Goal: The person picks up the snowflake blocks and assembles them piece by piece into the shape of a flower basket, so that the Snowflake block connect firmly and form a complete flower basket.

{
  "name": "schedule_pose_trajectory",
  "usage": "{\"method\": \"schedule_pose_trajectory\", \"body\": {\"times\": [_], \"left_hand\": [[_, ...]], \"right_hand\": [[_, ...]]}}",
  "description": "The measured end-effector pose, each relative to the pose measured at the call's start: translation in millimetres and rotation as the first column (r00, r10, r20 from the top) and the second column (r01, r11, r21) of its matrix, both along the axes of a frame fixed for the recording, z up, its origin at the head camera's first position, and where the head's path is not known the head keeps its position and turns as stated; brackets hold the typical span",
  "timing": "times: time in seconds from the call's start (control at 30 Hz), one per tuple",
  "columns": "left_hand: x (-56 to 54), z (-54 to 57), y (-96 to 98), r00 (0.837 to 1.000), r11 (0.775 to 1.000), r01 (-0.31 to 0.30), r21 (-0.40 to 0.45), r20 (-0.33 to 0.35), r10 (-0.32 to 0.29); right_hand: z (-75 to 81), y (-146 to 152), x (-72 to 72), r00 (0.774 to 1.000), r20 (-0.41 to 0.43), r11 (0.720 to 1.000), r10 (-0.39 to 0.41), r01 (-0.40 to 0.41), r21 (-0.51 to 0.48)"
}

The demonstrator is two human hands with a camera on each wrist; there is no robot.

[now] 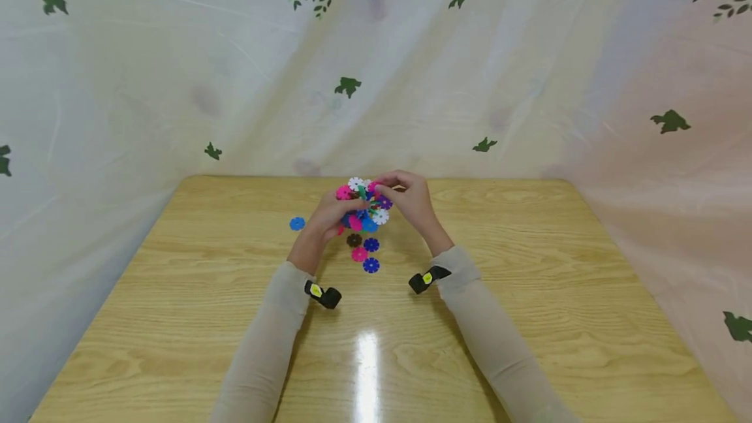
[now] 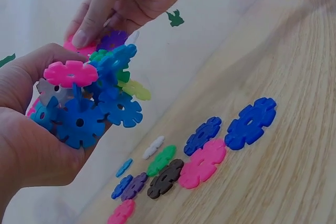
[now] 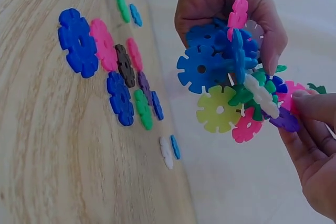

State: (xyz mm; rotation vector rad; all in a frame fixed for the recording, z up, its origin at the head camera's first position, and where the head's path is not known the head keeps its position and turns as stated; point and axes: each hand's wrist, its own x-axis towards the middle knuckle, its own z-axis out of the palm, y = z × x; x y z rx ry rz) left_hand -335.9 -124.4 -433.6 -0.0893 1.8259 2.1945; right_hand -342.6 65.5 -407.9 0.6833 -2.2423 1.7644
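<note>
1. Your bench (image 1: 546,331) is pale wood-grained, with a bright streak of glare (image 1: 367,371) between your forearms, towards the near edge.
2. Past the far edge hangs a creased whitish cloth (image 1: 411,70) printed with green birds and leafy sprigs; it also flanks the bench at the left and right edges.
3. You hold the cluster of joined notched discs (image 3: 239,59) above the bench, near the middle of the far edge. Your left hand (image 1: 325,214) grips it, the thumb lying across.
4. Your right hand (image 1: 416,201) pinches a pink disc (image 3: 287,95) at the cluster's side, just beside a purple disc (image 3: 286,120).
5. Loose on the bench, nearer you than the cluster, lie a dark brown disc (image 1: 354,240), a flat pink disc (image 1: 360,254) and two dark blue discs (image 1: 371,266). A lighter blue disc (image 1: 297,223) sits apart, towards the left edge.
6. The cluster and your left hand hide further loose discs from the head view; the wrist views show them, a white disc (image 3: 166,153) included.
7. Some left fingertips are hidden, and the cluster's inner joints are hard to make out.
8. The head view cuts off your sleeves (image 1: 258,351) and the bench's near corners.
</note>
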Motion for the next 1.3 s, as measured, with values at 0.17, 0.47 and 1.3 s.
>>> {"method": "schedule_pose_trajectory", "body": {"times": [0.17,0.47,1.3], "left_hand": [[-0.2,5.9,-4.8,0.999,0.995,0.039,0.095,0.024,-0.042],[1.2,8.6,-13.5,0.994,0.98,0.109,0.168,-0.008,-0.11],[1.1,6.1,-16.0,0.999,0.994,-0.018,0.111,0.033,0.014]], "right_hand": [[-8.4,1.9,-8.0,0.998,0.05,0.998,-0.046,0.047,-0.028],[-8.8,0.1,-7.2,0.981,0.073,0.979,-0.179,0.184,-0.082],[-6.5,0.5,-4.9,0.976,0.215,0.999,-0.016,0.025,-0.038]]}}
